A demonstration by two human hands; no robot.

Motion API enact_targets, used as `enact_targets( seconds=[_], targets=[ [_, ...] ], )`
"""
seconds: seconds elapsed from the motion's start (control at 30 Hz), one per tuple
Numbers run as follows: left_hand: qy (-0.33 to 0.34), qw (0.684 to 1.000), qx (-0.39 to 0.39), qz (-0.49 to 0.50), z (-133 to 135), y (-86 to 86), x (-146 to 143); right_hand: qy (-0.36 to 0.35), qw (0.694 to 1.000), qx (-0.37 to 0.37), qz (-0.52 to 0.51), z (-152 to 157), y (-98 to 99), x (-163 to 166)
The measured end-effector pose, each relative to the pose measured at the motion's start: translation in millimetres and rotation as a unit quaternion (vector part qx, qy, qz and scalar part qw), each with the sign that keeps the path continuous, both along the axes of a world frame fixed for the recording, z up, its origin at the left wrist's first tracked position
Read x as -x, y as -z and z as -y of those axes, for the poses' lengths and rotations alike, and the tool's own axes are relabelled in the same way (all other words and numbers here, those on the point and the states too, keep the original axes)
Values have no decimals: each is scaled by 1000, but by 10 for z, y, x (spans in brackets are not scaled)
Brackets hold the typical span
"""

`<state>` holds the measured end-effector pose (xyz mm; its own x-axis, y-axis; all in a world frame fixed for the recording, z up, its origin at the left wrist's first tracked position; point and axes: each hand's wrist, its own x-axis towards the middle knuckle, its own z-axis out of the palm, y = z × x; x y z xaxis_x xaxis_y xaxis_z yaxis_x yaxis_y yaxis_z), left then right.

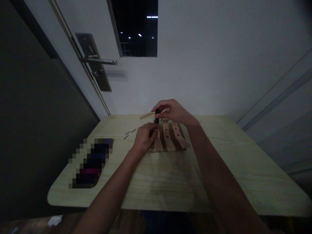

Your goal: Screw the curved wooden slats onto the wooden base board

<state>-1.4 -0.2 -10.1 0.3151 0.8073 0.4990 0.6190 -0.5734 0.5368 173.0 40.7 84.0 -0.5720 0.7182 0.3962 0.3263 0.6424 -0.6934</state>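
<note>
My right hand (174,110) grips the black handle of a screwdriver (157,114), which stands upright with its tip pointing down. My left hand (145,136) is closed right below it, thumb and fingers pinched around the lower end. What those fingertips hold is too small and hidden to name. Under both hands lies a slatted wooden piece (170,141), with pale curved slats across darker brown strips and small dark holes in the slats. A loose pale wooden strip (145,115) shows behind the left hand, partly hidden.
Three loose screws (127,133) lie left of the wooden piece. A pixelated dark phone-like object (91,164) rests on the table's left side. The light wood table (156,182) meets a white door (200,65) with a metal handle (99,61) and a dark window.
</note>
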Motion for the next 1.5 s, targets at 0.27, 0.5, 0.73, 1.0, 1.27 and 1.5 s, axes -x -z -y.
enact_targets(
  seconds=[0.27, 0.5, 0.73, 1.0, 1.27, 1.5],
  targets=[
    [41, 998, 15, 55, -48, 98, 107, 4, 997, -66, -45, 47, -8, -16],
    [76, 996, 16, 46, -50, 84, 154, 45, 993, -102, -33, 74, -66, -3],
    [75, 997, 13, 30, -55, 80, 152, 86, 986, -123, -68, 72, -17, 101],
    [71, 997, 3, -28, -26, 46, 152, 34, 994, -85, -53, 71, -24, 49],
    [83, 995, 3, -47, -39, 75, 177, -21, 999, -37, -5, 111, -35, -70],
    [80, 996, 4, -49, -42, 62, 173, 44, 995, -84, -6, 105, -69, 10]
  ],
)
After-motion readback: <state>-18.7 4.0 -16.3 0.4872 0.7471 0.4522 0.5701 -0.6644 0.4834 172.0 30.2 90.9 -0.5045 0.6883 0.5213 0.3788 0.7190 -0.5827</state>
